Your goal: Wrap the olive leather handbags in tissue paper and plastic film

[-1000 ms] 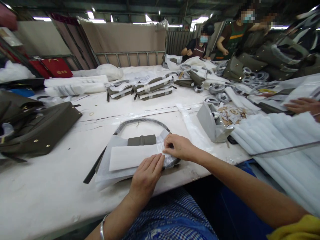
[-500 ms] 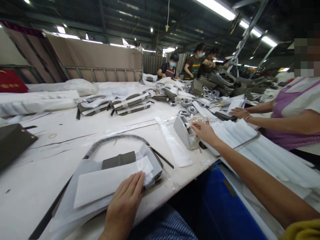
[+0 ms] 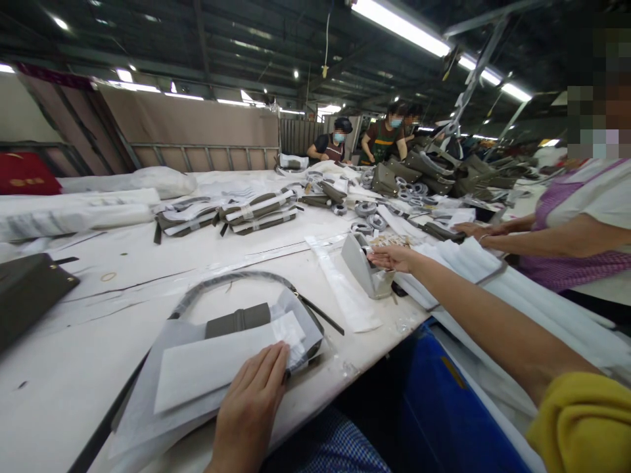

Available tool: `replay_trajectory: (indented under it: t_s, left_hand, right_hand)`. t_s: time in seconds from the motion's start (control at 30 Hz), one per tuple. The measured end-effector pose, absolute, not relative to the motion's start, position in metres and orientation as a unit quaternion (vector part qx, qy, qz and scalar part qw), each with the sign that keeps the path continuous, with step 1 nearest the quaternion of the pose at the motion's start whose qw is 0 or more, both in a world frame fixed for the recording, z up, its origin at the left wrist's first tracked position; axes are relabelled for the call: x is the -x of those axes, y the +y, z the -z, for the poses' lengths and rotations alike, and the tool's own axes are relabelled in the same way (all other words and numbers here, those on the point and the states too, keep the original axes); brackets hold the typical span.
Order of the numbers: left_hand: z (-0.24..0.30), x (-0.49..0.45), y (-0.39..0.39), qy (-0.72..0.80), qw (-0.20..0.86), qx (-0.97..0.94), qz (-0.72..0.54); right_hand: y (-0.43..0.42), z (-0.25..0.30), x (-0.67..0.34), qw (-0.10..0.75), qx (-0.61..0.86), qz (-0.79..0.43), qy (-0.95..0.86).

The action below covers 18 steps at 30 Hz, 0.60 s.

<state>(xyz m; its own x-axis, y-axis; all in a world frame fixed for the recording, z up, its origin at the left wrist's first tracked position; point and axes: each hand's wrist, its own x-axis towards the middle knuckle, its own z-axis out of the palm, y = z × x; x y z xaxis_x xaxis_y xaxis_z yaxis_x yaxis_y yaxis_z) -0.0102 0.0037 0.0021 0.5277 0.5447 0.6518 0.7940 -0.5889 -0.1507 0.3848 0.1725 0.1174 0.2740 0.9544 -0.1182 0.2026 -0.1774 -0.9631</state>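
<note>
My left hand [image 3: 254,401] lies with its fingers stretched out on a white foam sheet [image 3: 207,368], near strips of clear tape. Beneath the sheet is a dark olive handbag [image 3: 237,320], partly covered by thin white paper. Its wrapped handle [image 3: 231,277] arches away from me, and a dark strap extends to either side. At the grey tape dispenser [image 3: 359,266], my right hand [image 3: 394,258] has its fingers stretched out against the roll side. Whether tape sticks to the fingertips is too small to tell.
A clear plastic strip [image 3: 345,289] lies left of the dispenser. White foam sheets [image 3: 532,309] are stacked at right, above a blue bin [image 3: 444,401]. Wrapped bags [image 3: 256,213] lie farther back. Another olive bag [image 3: 34,295] sits at left. A co-worker in purple [image 3: 566,243] works at right.
My right hand's fingers have straightened at the dispenser, where they were more curled. The left hand stays on the foam sheet. The co-worker's hands have lowered slightly at right.
</note>
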Motion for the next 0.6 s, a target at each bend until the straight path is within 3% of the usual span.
replay_trajectory:
  t_s: [0.33,0.6]
  left_hand:
    - [0.010,0.017,0.006,-0.396,0.207,0.856,0.258]
    - [0.000,0.011,0.005,-0.393,0.208,0.847,0.292]
  right_hand:
    - [0.083,-0.139,-0.388,0.499,0.656,-0.417,-0.383]
    - [0.033,-0.067,-0.382,0.526,0.690,-0.316,-0.384]
